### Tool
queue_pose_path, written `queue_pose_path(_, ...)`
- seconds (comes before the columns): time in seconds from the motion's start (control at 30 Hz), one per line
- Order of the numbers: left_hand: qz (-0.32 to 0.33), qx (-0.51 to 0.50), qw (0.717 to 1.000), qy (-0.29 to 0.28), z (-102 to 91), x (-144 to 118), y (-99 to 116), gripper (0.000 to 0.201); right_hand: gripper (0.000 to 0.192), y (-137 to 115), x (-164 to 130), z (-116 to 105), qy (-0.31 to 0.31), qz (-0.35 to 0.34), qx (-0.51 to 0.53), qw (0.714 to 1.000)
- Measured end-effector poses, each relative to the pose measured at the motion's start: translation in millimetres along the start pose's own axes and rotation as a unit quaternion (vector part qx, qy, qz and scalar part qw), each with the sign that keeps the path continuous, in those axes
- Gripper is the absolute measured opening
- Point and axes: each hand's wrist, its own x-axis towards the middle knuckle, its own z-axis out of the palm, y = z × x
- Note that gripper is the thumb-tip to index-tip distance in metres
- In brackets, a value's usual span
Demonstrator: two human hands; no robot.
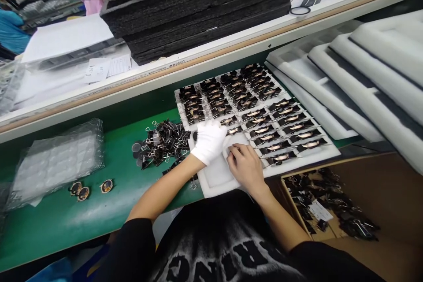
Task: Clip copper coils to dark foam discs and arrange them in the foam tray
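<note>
Two hands work over a white foam tray [214, 178] that lies on the green bench [66, 220]. The left hand [209, 141], in a white glove, presses palm-down on the near left part of the tray, fingers spread and holding nothing that shows. The bare right hand [246, 168] sits just beside it, fingers curled down onto the foam at the near end of the clip rows; whether it pinches anything there cannot be told, as the fingertips hide it. Rows of clipped parts [280, 128], black binder clips on small copper-coloured pieces, fill the tray's far and right areas. A loose pile of binder clips [163, 143] lies on the bench just left of the tray, close to the gloved wrist. Further left, three round copper-rimmed pieces [82, 190] rest near a clear blister tray [56, 158]. At the near right a cardboard box [390, 202] holds more black clips. White foam inserts [363, 75] are stacked at the far right, and black foam sheets [205, 9] are stacked on the shelf beyond.
</note>
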Motion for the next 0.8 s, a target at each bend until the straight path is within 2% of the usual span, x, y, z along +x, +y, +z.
queue_pose_path(0.13, -0.036, -0.019, 0.999, 0.01, 2.0, -1.0, -6.3, 0.04, 0.022, 0.6, 0.1, 0.8, -0.006, 0.005, 0.004, 1.0)
queue_pose_path(0.23, -0.05, -0.013, 0.999, 0.0, -1.3, 3.2, -2.7, 0.04, 0.023, 0.5, 0.5, 0.7, -0.01, 0.006, 0.008, 1.0)
queue_pose_path(0.4, -0.043, 0.022, 0.999, -0.022, -10.8, 13.7, 10.4, 0.031, 0.024, -0.1, 1.5, -0.6, -0.016, 0.009, 0.016, 1.0)
queue_pose_path(0.53, -0.038, 0.036, 0.999, -0.011, -6.0, 17.6, 14.9, 0.029, 0.026, 0.1, 1.4, -1.0, -0.02, 0.012, 0.032, 0.999)
queue_pose_path(0.63, -0.04, 0.03, 0.999, 0.008, 4.4, 13.7, 12.3, 0.03, 0.027, 1.2, 0.2, -0.4, -0.019, 0.015, 0.057, 0.998)
queue_pose_path(0.8, -0.055, 0.028, 0.995, 0.076, 15.4, -4.9, 1.9, 0.036, 0.027, 8.4, -2.0, 2.2, -0.016, 0.024, 0.108, 0.994)
